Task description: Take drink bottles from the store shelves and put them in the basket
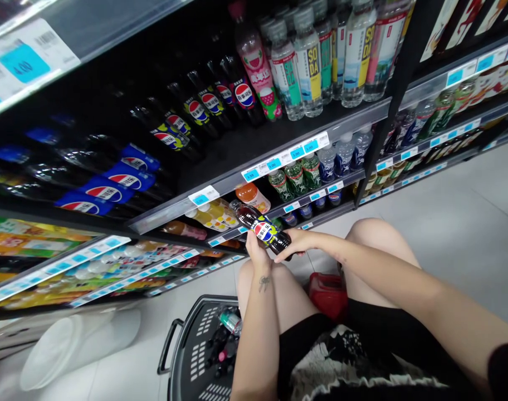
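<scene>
I crouch in front of a drinks shelf. Both my hands hold one dark cola bottle [264, 229] with a red, white and blue logo and a yellow-green label. My left hand [256, 252] grips it from below, fingers wrapped round its middle. My right hand [296, 243] is closed round its lower end. The bottle lies tilted, cap pointing up-left toward the shelf edge [220, 192]. More cola bottles [204, 108] of the same kind stand in rows on the shelf above.
A black shopping basket [198, 351] with several bottles inside sits on the floor by my left knee. A red object [329, 292] lies between my knees. Soda water bottles [321, 55] fill the upper shelf at right. A white round container [76, 342] lies at lower left.
</scene>
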The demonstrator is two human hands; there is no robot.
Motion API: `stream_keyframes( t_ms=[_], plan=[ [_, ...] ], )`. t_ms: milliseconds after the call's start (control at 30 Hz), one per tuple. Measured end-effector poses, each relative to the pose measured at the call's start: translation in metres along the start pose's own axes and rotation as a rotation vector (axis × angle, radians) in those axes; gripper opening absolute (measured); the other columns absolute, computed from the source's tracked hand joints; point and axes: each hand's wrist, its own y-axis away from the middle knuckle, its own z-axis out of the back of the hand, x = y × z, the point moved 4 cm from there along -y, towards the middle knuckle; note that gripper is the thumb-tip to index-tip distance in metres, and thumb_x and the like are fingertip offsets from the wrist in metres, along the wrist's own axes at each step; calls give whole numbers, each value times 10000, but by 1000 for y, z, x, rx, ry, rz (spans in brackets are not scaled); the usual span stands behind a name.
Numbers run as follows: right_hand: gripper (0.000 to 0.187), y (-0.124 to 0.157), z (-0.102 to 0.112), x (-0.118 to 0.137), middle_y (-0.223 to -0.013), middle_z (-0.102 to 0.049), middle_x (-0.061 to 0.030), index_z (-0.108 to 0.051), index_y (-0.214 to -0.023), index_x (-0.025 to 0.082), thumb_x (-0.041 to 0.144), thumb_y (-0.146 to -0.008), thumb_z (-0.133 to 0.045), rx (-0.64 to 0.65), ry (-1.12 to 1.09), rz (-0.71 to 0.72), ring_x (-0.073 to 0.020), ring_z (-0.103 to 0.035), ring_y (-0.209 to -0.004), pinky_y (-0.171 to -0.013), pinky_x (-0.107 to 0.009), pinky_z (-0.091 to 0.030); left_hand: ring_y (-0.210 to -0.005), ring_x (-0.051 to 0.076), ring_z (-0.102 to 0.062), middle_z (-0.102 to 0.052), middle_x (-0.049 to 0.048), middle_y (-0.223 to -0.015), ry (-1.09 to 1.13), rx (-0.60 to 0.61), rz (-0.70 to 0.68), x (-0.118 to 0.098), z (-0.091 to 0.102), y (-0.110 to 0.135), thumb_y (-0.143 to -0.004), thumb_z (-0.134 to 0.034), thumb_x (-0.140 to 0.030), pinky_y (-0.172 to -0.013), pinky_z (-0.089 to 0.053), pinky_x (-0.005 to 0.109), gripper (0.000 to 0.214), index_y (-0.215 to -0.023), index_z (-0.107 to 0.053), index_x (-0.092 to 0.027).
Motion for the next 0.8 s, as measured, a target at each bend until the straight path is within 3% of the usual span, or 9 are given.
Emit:
stream_keyframes(
  t_ms=[167, 367, 467, 600, 800],
  plan=[
    [659, 6, 7, 2, -782, -691, 16, -633, -1036, 179, 536, -550, -896, -118, 216, -27, -96, -574, -514, -429, -195, -442, -845, 150, -645, -693, 39, -911, 6, 10, 7, 5, 6, -2, -720, -773, -630, -814, -496, 259, 533, -920, -697, -142],
    [699, 11, 13, 9, -972, -744, -79, -659, -1046, 184, 670, -567, -813, -321, 638, 63, -281, -707, -889, -687, -298, -529, -913, 191, -669, -710, 73, -967, -73, 16, 19, 12, 12, -4, -729, -730, -682, -843, -505, 289, 580, -945, -705, -144],
    [729, 14, 15, 11, -1009, -738, -132, -618, -1131, 153, 631, -604, -778, -455, 882, 70, -344, -708, -933, -753, -366, -544, -1000, 224, -671, -712, 100, -1030, -73, 26, 42, 18, 11, -5, -740, -661, -741, -864, -509, 306, 628, -971, -694, -157],
    [633, 15, 17, 14, -976, -735, -141, -580, -1154, 130, 520, -676, -722, -512, 1073, 104, -350, -714, -903, -758, -388, -546, -1038, 244, -667, -705, 117, -1050, -120, 4, 58, 25, 12, -4, -694, -599, -834, -859, -520, 316, 707, -929, -674, -171],
    [544, 12, 22, 13, -958, -729, -130, -575, -1125, 131, 438, -694, -696, -527, 1147, 136, -326, -712, -853, -735, -363, -534, -945, 229, -684, -702, 104, -1012, -203, 75, 148, 27, 7, -3, -595, -813, -660, -796, -537, 309, 677, -1012, -654, -152]
  ],
)
